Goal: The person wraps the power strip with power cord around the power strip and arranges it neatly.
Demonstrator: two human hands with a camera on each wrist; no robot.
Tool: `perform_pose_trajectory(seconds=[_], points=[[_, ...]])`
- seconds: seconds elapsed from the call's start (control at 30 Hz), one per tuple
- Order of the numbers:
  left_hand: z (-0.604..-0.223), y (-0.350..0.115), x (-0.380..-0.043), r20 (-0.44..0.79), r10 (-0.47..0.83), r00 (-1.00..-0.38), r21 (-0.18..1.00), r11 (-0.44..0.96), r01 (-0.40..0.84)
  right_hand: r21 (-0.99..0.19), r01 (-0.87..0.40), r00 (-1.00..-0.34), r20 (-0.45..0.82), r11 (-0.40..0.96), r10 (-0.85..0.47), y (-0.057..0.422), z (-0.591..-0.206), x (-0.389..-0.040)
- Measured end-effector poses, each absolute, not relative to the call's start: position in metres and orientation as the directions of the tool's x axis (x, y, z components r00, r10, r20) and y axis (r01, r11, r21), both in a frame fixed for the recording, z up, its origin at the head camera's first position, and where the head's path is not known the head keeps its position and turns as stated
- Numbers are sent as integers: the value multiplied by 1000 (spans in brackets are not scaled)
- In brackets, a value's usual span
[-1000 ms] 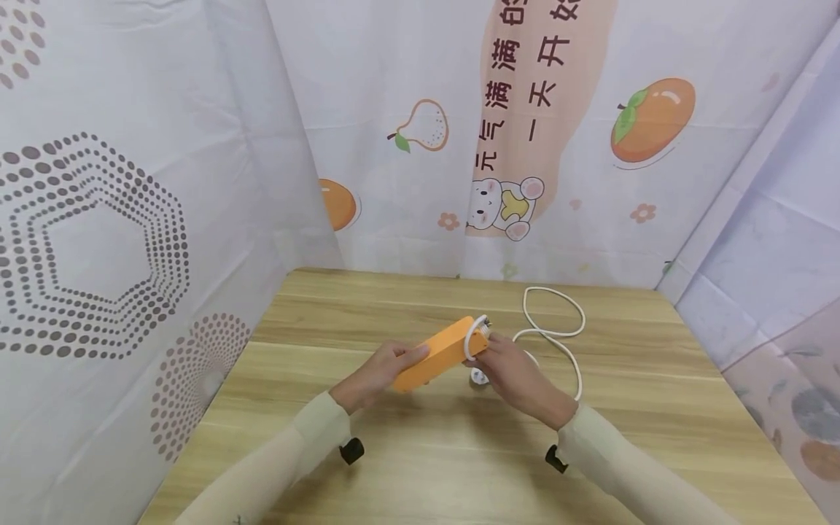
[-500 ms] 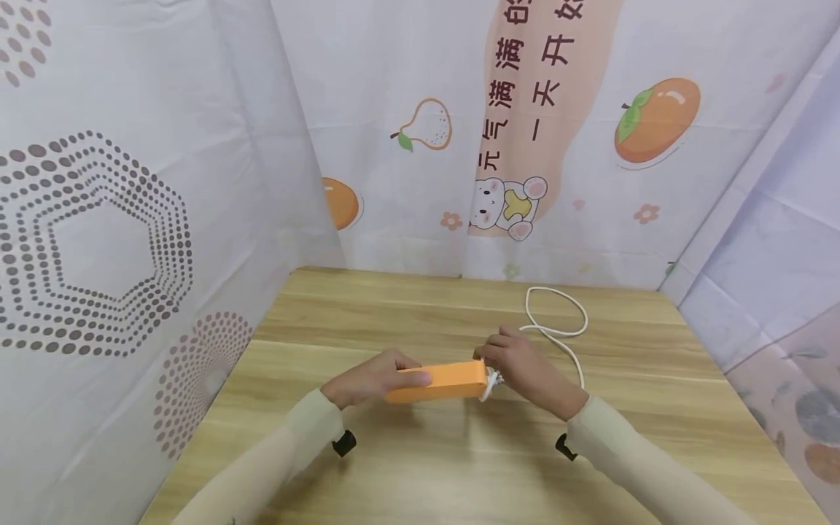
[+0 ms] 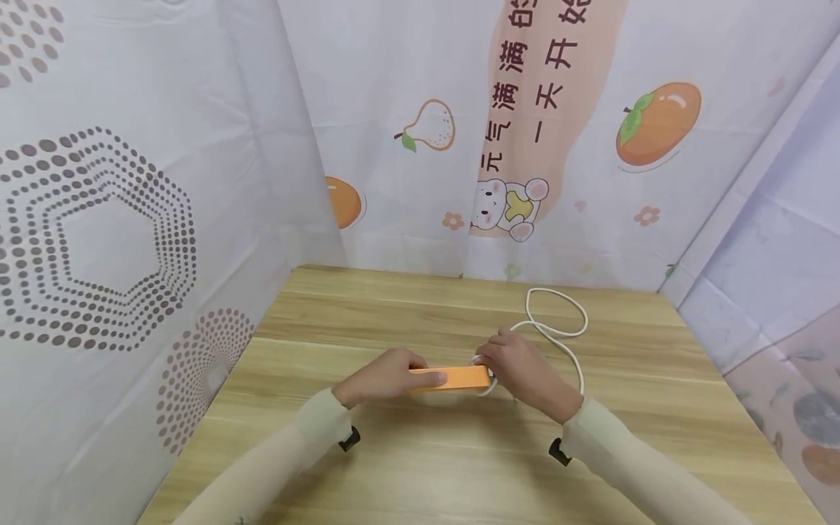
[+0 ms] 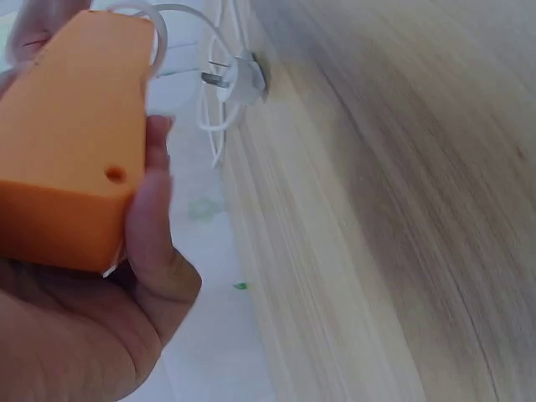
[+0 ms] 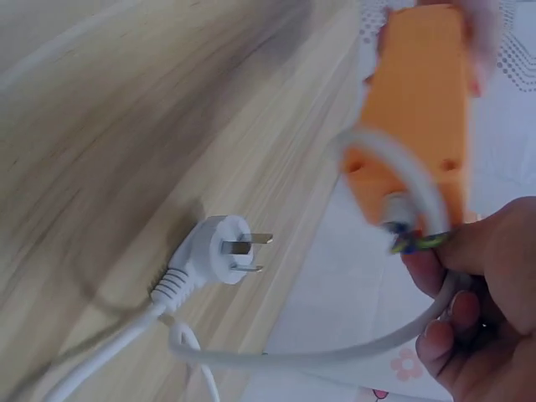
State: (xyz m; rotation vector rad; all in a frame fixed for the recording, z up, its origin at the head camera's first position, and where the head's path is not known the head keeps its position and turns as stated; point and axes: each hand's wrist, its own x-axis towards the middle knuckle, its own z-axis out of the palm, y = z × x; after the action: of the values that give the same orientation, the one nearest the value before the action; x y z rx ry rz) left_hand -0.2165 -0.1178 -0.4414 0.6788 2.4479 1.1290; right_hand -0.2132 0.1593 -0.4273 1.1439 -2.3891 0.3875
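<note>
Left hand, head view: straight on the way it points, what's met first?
Past the orange housing that the left hand grips, likely the white cable at the housing's far end, then the right hand gripping that cable. They overlap in the head view, so the order is uncertain.

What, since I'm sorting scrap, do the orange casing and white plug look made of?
Orange casing: probably matte plastic, given its even colour and round holes. White plug: likely smooth plastic or rubber, by its ribbed neck; its prongs look like metal, silvery and shiny.
</note>
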Motion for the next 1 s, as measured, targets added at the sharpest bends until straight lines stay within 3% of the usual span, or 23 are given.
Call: perform_pose_trajectory(seconds=[0.3, 0.7, 1.0], points=[[-440, -110, -206, -60, 492, -869, 737, 609, 294, -84, -726, -632, 472, 683, -614, 158, -425, -205], [-444, -111, -209, -22, 382, -924, 752, 615, 237, -238, -687, -693, 497, 686, -522, 154, -417, -197], [-442, -114, -214, -105, 298, -949, 874, 484, 55, -230, -692, -674, 546, 684, -498, 156, -415, -197]])
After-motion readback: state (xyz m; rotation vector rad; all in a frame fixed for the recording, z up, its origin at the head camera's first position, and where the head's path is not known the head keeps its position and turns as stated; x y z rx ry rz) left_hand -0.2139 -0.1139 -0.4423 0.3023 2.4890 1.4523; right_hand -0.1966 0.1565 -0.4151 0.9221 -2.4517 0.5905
